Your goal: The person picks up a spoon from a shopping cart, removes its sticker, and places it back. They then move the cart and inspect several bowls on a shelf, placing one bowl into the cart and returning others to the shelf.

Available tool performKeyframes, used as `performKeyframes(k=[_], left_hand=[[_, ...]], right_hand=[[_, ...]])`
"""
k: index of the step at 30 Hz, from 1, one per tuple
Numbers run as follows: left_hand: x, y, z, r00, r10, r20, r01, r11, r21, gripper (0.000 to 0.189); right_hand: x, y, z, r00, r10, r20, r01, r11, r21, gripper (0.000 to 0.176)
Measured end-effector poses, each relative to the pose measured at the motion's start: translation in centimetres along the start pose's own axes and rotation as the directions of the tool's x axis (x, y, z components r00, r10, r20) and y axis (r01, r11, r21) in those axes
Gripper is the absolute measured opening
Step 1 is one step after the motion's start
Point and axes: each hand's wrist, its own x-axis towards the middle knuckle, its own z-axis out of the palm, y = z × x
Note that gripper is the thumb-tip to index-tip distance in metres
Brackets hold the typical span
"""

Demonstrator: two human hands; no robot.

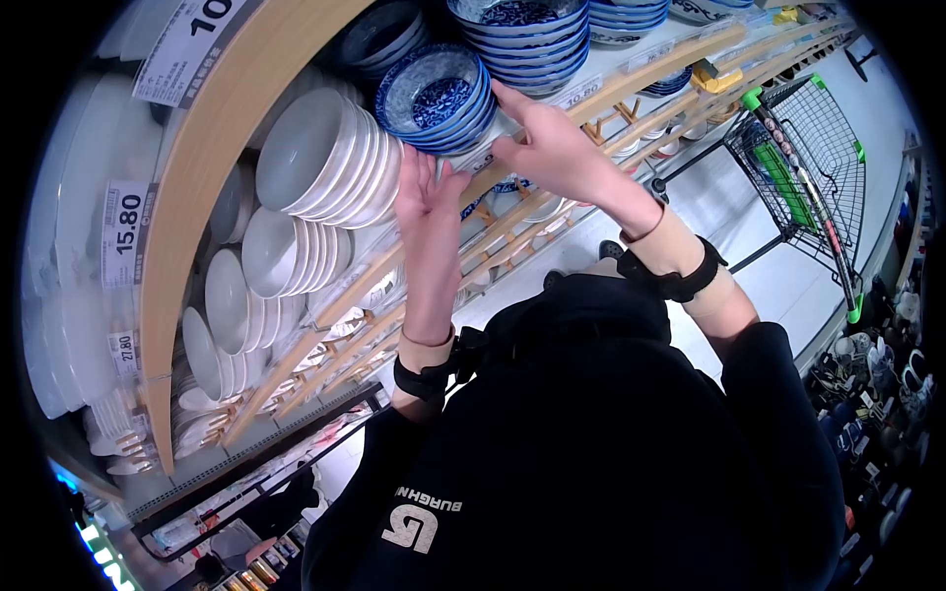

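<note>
A stack of blue-and-white patterned bowls (pixel 437 96) leans on the upper shelf, tilted towards me. My left hand (pixel 430 187) is under the front of this stack, palm up, its fingertips at the lower rims. On the stack's right side my right hand (pixel 552 143) has its fingers at the rims, thumb apart from the forefinger. Between them the hands support or touch the stack. White bowls (pixel 310 153) stand in a tilted stack just left of my left hand. Another stack of blue-patterned bowls (pixel 522 39) rises behind my right hand.
Smaller white bowl stacks (pixel 281 251) line the shelf at the left. A wooden shelf edge (pixel 641 74) runs below the bowls, with price labels. A shopping cart (pixel 803 167) holding a green item stands on the right. Shoes (pixel 867 414) are displayed at the far right.
</note>
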Motion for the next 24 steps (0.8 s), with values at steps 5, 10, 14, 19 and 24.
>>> performKeyframes(k=[5, 10, 14, 19, 24], left_hand=[[-0.4, 0.2, 0.2, 1.000, -0.010, -0.005, 0.009, 1.000, -0.014, 0.071], [0.4, 0.2, -0.4, 0.997, -0.068, -0.030, 0.065, 0.993, -0.094, 0.074], [0.7, 0.1, 0.1, 1.000, -0.004, -0.001, 0.004, 0.998, -0.057, 0.066], [0.3, 0.2, 0.4, 1.000, 0.012, -0.009, -0.012, 1.000, 0.023, 0.066], [-0.4, 0.4, 0.5, 1.000, 0.004, 0.015, -0.004, 1.000, 0.031, 0.066]], right_hand=[[0.7, 1.0, -0.8, 0.999, -0.026, 0.042, 0.022, 0.996, 0.092, 0.070], [0.6, 2.4, 1.0, 0.994, -0.072, -0.086, 0.090, 0.971, 0.220, 0.072], [0.5, 1.8, 1.0, 0.999, 0.026, 0.021, -0.030, 0.974, 0.226, 0.071], [0.5, 1.8, 0.0, 0.998, -0.002, 0.058, -0.013, 0.969, 0.246, 0.070], [0.9, 1.8, -0.6, 0.996, -0.015, 0.088, -0.009, 0.964, 0.267, 0.068]])
